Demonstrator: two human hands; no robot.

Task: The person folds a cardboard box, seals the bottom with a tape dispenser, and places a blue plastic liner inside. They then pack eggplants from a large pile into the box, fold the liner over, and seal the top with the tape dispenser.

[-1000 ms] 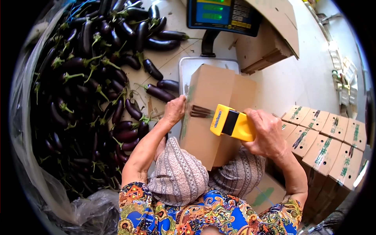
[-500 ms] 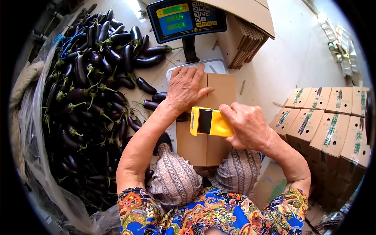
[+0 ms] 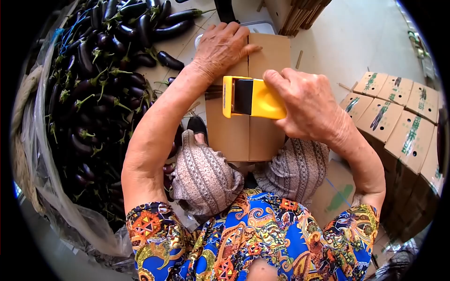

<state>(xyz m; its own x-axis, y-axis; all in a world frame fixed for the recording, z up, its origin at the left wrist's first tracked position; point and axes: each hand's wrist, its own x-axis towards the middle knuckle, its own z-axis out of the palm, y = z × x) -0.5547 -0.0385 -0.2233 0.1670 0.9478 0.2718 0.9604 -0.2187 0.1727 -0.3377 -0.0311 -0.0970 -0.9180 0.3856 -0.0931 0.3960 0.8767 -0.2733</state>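
Observation:
A closed brown cardboard carton [image 3: 269,54] lies lengthwise before me, a seam running down its middle. At its far end my left hand [image 3: 222,47] lies flat on the top, fingers stretched toward the far edge and thumb spread across the seam. My right hand [image 3: 307,100] is wrapped round a yellow hand-held tool [image 3: 267,100] with a black block near its front. The tool is over the carton's middle, its front end pointing left past the seam. A dark gap shows at the carton's left side, between the tool and my left forearm. My knees flank the carton's near end.
Many eggplants [image 3: 86,110] are heaped at left, beside clear plastic sheeting [image 3: 61,187]. The white scale platform [image 3: 260,27] shows beyond the carton. Folded cardboard [image 3: 300,14] stands at the back, and printed cartons [image 3: 398,126] are stacked at right.
The view has tilted down, so the scale's display has left the frame. Both hands keep nearly the same places on and over the carton; the yellow tool stays in my right hand.

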